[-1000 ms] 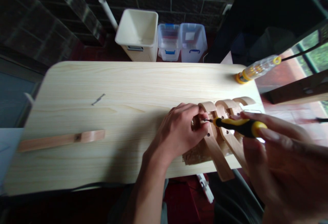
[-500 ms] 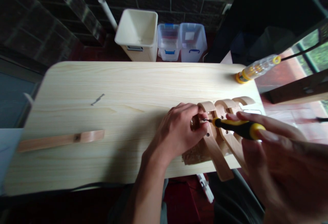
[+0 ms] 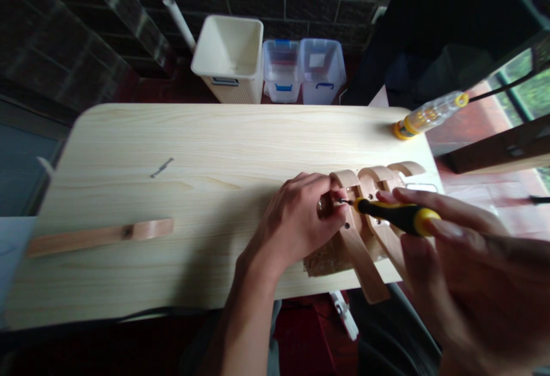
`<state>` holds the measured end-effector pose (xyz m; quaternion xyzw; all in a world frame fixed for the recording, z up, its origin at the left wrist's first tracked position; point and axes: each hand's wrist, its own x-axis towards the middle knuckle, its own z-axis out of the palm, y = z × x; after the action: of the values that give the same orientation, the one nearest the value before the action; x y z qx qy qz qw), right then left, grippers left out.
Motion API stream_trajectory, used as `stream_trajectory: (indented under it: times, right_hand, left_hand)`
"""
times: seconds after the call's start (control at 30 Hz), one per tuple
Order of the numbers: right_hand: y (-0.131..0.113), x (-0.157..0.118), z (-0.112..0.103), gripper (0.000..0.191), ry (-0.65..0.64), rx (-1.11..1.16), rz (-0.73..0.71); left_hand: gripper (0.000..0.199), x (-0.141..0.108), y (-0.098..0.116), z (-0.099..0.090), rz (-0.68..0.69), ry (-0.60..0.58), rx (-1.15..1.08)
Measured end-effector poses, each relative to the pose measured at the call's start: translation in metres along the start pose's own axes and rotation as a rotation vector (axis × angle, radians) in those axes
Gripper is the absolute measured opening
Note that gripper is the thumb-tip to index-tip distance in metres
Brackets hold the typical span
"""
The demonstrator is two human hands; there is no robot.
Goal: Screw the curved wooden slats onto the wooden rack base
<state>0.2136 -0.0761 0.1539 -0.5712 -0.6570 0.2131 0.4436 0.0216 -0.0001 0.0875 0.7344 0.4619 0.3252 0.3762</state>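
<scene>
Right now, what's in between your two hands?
In the head view, the curved wooden pieces and the shaft of the yellow-and-black screwdriver lie between the left hand and the right hand.

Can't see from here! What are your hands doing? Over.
Right hand: black-and-yellow screwdriver. Left hand: steadying curved wooden pieces. Loose wooden strip off left.

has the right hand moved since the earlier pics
Yes, the right hand has shifted slightly left along the yellow-and-black screwdriver, closer to the curved wooden piece.
</scene>
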Motion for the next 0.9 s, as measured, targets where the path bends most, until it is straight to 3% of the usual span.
stream_trajectory:
  times: [0.2, 0.43, 0.7, 0.9]
  right_hand:
    - [0.008, 0.004, -0.003, 0.025, 0.005, -0.059, -0.051]
    - [0.008, 0.0, 0.006, 0.041, 0.122, 0.067, -0.118]
    - [0.011, -0.003, -0.001, 0.04, -0.048, 0.091, 0.003]
    - [0.012, -0.004, 0.001, 0.027, -0.023, 0.006, 0.049]
  left_hand:
    - [0.008, 0.0, 0.001, 0.0, 0.0, 0.003, 0.007]
    - [0.007, 0.0, -0.001, 0.0, 0.017, 0.012, 0.01]
    - [0.008, 0.0, -0.001, 0.002, 0.013, 0.008, 0.012]
    - [0.008, 0.001, -0.001, 0.0, 0.013, 0.0, 0.009]
